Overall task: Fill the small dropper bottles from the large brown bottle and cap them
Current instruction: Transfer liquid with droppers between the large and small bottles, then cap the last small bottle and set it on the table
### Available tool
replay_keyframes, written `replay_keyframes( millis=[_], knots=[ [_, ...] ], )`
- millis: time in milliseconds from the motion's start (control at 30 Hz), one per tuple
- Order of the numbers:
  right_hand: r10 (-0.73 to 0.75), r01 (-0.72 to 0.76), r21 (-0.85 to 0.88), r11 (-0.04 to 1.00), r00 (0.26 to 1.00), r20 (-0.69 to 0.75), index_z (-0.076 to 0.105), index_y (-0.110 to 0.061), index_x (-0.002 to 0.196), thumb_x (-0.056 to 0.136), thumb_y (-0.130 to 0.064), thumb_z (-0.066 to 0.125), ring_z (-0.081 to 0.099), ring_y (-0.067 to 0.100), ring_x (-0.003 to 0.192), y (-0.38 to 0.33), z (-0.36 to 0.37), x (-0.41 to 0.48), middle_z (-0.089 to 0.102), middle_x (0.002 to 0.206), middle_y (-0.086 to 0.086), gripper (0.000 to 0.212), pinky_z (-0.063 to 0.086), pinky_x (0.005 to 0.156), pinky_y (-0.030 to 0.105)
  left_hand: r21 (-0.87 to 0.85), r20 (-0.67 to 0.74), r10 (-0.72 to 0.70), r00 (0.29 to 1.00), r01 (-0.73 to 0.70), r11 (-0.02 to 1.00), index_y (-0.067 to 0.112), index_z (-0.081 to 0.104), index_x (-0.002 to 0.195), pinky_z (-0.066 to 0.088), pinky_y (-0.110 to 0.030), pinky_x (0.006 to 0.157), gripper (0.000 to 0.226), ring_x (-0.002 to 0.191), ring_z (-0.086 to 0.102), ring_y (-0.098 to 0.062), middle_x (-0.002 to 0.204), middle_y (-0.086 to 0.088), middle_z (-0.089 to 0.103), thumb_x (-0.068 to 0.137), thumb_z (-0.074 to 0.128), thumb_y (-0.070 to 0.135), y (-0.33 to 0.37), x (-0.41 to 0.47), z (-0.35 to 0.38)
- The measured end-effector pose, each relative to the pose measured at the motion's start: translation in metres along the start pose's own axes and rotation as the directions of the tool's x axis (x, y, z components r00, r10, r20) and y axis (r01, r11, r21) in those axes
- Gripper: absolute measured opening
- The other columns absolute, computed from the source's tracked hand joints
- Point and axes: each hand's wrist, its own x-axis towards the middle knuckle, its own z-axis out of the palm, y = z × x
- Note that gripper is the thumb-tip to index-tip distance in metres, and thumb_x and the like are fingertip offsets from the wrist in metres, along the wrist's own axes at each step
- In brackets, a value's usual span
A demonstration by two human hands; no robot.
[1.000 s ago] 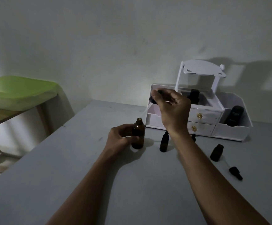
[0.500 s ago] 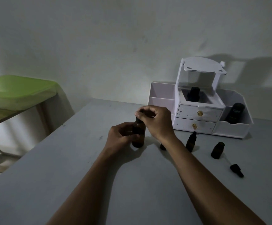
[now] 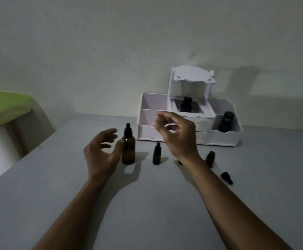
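Note:
The large brown bottle [image 3: 128,147] stands upright on the grey table with its black dropper cap on. My left hand [image 3: 102,151] is open just left of it, thumb near the glass, not gripping. My right hand [image 3: 176,134] hovers above and right of it, fingers loosely curled, holding nothing. A small capped dropper bottle [image 3: 156,154] stands to the right of the big one. Another small bottle is mostly hidden behind my right wrist. A small uncapped bottle [image 3: 210,158] stands further right, and a loose black dropper cap [image 3: 226,177] lies near it.
A white organiser [image 3: 223,138] with drawers stands at the back against the wall, with dark bottles [image 3: 225,123] in its compartments. A green-topped table [image 3: 4,103] stands to the left, beyond the table's left edge.
My right hand brought the dropper down into the large brown bottle, then lifted away empty. My left hand released the bottle and opened. The bottle now carries its cap.

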Motion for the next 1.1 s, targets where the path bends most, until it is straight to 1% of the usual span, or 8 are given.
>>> replay_keyframes(
  millis=[133,300,400,500,633,767,900,1100],
  knots=[
    [0.012,-0.023,-0.101,0.995,0.994,-0.106,0.075,-0.015,0.104,0.085,-0.014,0.076,0.070,0.008,0.077,0.016,-0.077,-0.017,0.075,0.093,-0.005,0.019,0.056,0.071,0.017,-0.065,-0.027,0.087,0.996,-0.088,0.994,0.019,0.072,0.099,0.054,-0.019,0.068,0.018,0.071,0.068,-0.008,0.083,0.005,0.072,0.081,0.072,0.016,0.035,-0.028,0.012],
    [0.289,-0.320,-0.251,0.913,0.945,-0.152,0.076,-0.018,0.102,0.082,-0.021,0.079,0.066,-0.003,0.083,0.046,-0.159,-0.044,0.074,0.092,-0.009,0.020,0.052,0.070,0.007,-0.233,0.263,0.020,0.965,0.043,0.972,0.021,0.074,0.098,0.053,-0.014,0.071,0.017,0.076,0.071,-0.007,0.080,0.011,0.074,0.082,0.075,0.014,0.080,-0.063,0.056],
    [0.425,-0.448,-0.325,0.833,0.894,-0.142,0.076,-0.019,0.102,0.078,-0.022,0.083,0.066,0.000,0.082,0.058,-0.181,-0.057,0.072,0.091,-0.007,0.026,0.047,0.061,0.004,-0.200,0.470,-0.028,0.882,0.138,0.970,0.023,0.073,0.105,0.056,-0.016,0.073,0.022,0.082,0.070,-0.003,0.090,0.010,0.074,0.085,0.075,0.014,0.098,-0.079,0.091],
    [0.525,-0.517,-0.369,0.772,0.847,-0.088,0.073,-0.021,0.105,0.074,-0.026,0.086,0.065,0.007,0.087,0.062,-0.186,-0.068,0.070,0.093,-0.007,0.034,0.046,0.065,0.010,-0.101,0.606,-0.114,0.787,0.219,0.971,0.023,0.064,0.125,0.055,-0.018,0.083,0.041,0.100,0.065,-0.003,0.115,0.007,0.069,0.085,0.075,0.021,0.110,-0.091,0.128],
    [0.602,-0.530,-0.471,0.705,0.799,0.003,0.069,-0.025,0.102,0.068,-0.031,0.089,0.063,0.005,0.084,0.066,-0.188,-0.075,0.068,0.092,-0.006,0.040,0.050,0.069,0.017,-0.028,0.623,-0.227,0.749,0.312,0.950,0.019,0.051,0.140,0.044,-0.024,0.096,0.060,0.123,0.055,-0.014,0.140,0.001,0.056,0.085,0.075,0.021,0.114,-0.101,0.167],
    [0.598,-0.514,-0.509,0.691,0.802,0.002,0.073,-0.017,0.097,0.071,-0.020,0.086,0.065,0.004,0.075,0.069,-0.194,-0.075,0.069,0.081,-0.006,0.030,0.045,0.063,0.012,-0.016,0.612,-0.251,0.750,0.329,0.944,0.016,0.047,0.143,0.043,-0.028,0.102,0.065,0.126,0.054,-0.017,0.142,-0.003,0.055,0.085,0.076,0.019,0.114,-0.101,0.191],
    [0.529,-0.548,-0.327,0.770,0.835,-0.152,0.071,-0.012,0.090,0.072,-0.003,0.084,0.067,0.002,0.067,0.065,-0.198,-0.056,0.070,0.083,-0.001,0.023,0.048,0.055,0.009,-0.037,0.626,-0.238,0.743,0.332,0.942,0.014,0.050,0.142,0.047,-0.029,0.102,0.066,0.119,0.059,-0.016,0.137,-0.005,0.059,0.083,0.078,0.021,0.113,-0.095,0.201],
    [0.476,-0.488,-0.085,0.869,0.870,-0.132,0.070,-0.009,0.082,0.070,-0.001,0.085,0.070,0.020,0.072,0.059,-0.189,-0.021,0.071,0.080,0.005,0.021,0.062,0.066,0.030,-0.036,0.636,-0.254,0.729,0.358,0.933,0.016,0.051,0.141,0.048,-0.027,0.098,0.061,0.116,0.060,-0.014,0.134,-0.002,0.061,0.085,0.075,0.015,0.111,-0.095,0.203]
  ],
)
